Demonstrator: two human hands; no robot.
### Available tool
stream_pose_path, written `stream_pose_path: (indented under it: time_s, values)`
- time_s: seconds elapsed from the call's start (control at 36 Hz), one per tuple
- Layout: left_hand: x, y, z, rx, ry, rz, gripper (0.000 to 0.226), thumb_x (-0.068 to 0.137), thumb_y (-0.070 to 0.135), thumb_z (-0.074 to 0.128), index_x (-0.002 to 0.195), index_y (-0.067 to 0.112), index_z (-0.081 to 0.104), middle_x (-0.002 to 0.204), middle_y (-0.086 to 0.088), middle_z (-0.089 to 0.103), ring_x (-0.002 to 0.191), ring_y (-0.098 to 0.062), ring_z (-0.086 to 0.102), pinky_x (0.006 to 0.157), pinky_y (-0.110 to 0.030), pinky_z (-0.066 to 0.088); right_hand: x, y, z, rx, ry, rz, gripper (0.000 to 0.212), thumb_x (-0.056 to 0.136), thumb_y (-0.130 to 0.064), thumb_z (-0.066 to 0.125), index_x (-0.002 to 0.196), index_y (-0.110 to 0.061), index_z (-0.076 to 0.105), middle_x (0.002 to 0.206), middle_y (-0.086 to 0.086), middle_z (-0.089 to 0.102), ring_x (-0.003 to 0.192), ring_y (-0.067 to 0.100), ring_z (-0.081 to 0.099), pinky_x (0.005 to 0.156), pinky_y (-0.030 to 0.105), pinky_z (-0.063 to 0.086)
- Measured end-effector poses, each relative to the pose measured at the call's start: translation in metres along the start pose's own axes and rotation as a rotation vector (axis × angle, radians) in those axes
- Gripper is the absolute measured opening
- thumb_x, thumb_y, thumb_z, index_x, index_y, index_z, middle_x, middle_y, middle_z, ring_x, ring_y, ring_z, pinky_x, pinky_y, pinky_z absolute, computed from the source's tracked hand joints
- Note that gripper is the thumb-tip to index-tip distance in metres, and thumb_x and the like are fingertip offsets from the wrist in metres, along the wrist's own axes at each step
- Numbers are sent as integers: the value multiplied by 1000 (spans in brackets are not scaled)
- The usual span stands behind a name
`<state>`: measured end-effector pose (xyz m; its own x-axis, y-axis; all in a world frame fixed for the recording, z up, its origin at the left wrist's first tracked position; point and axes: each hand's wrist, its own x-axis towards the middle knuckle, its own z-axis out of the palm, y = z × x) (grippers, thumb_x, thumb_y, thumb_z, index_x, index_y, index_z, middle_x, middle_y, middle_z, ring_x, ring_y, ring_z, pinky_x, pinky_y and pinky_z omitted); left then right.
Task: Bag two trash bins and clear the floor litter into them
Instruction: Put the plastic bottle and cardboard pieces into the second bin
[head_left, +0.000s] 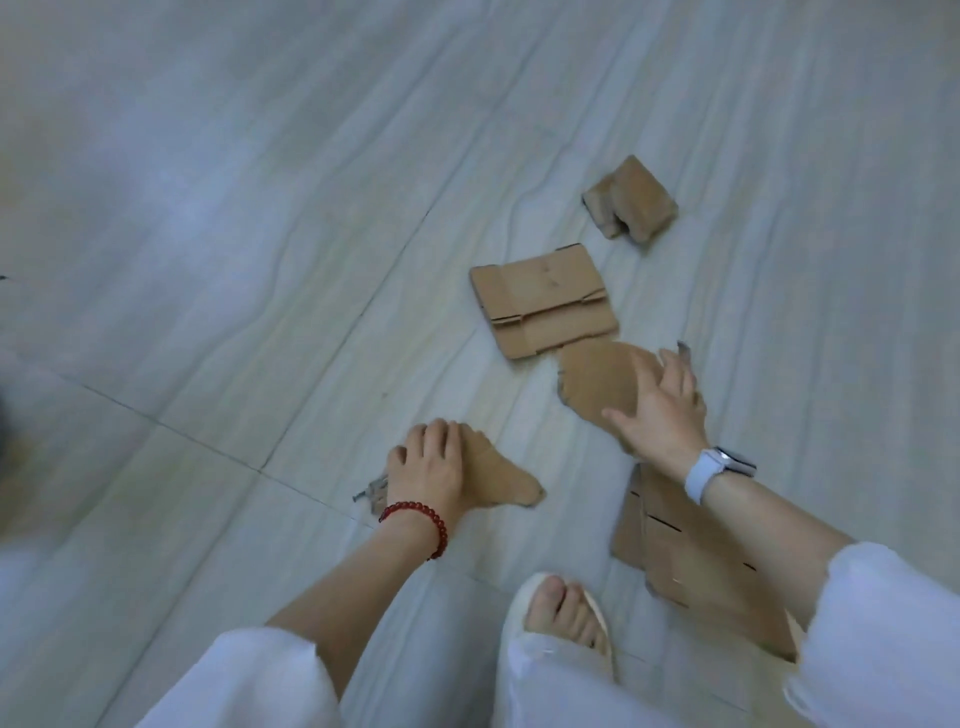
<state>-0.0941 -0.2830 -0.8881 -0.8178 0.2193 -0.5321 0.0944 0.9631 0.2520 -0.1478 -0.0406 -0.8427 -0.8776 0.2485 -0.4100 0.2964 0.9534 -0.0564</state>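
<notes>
Five pieces of brown cardboard are lying on the pale tiled floor (208, 260), and both hands are reaching down to them. The left hand (431, 470), with a red bead bracelet (415, 522) at its wrist, is lying palm down with its fingers curled over the edge of a torn, pointed scrap (506, 480), gripping it against the tile. The right hand (660, 405), wearing a watch with a pale strap (706, 470), is stretching forward with fingers spread, its thumb resting on a rounded scrap (597, 384); whether the fingers are actually touching it is hard to tell through the blur. Just beyond that scrap a folded rectangular piece (545, 304) is lying flat, and farther off a small crumpled wad (631, 200) is sitting apart. A larger flattened sheet (680, 551) is lying under the right forearm. White sleeves are covering both upper arms, and a foot in a light sandal (563, 618) is standing between the arms.
</notes>
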Motion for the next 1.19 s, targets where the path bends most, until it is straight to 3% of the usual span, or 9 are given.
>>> stream_pose_path:
  time_s: [0.17,0.28,0.33,0.53,0.67,0.75,0.86,1.0,1.19]
  values:
    - [11,-3,3,-10,-2,-70,67,75,21,62,132,15,26,123,-6,35,113,-25,35,91,-33,30,40,-6,-7,325,183,88,78,83,-9,63,146,-11,17,152,23,-9,140,37,9,112,32,18]
    - [17,-7,-4,-102,-39,-89,63,73,25,70,123,13,33,115,-6,35,101,-23,40,84,-31,38,37,-14,-8,513,146,230,84,86,-11,57,147,-26,2,129,24,45,90,36,57,65,33,46]
    - [17,-11,-11,-234,-54,-62,49,79,17,63,120,10,36,115,-7,33,89,-22,45,75,-33,47,31,-17,-9,348,114,225,82,85,-2,48,147,-25,0,108,18,58,66,30,52,52,28,36]
    - [15,-47,-71,-365,-30,32,21,93,15,44,113,13,41,101,-9,60,86,-23,53,72,-32,44,11,-47,-53,-227,-51,23,24,88,-9,43,110,-3,50,112,19,60,101,37,57,70,32,35]
    - [-1,-91,-137,-226,34,-15,33,90,10,38,121,21,44,93,-3,53,80,-21,50,66,-30,40,-6,-108,-100,-396,-163,-163,19,89,-11,40,70,-13,41,74,2,46,78,25,48,63,27,33]
    - [-24,-121,-177,-224,182,-92,33,91,16,39,122,24,45,106,-5,60,83,-22,51,68,-31,43,-13,-159,-115,-321,-60,-312,16,90,-16,42,75,-12,46,68,0,45,69,24,46,49,24,25]
    - [-70,-163,-228,-357,527,-239,23,92,25,43,113,21,52,102,-11,65,88,-30,59,74,-35,48,-28,-239,-131,-94,205,-557,17,92,-18,37,97,-11,52,92,14,62,82,34,56,59,30,32]
    - [-154,-213,-280,-449,1000,-434,21,89,22,47,108,21,55,104,-12,66,97,-35,59,81,-37,47,-62,-340,-158,221,495,-844,23,94,-22,41,108,-8,54,83,18,64,75,39,57,57,32,31]
    - [-256,-276,-291,-496,1367,-716,27,93,17,45,118,14,52,108,-11,63,100,-31,56,74,-27,34,-136,-461,-167,536,461,-1148,30,94,-17,43,122,-7,52,98,22,65,87,45,57,67,40,38]
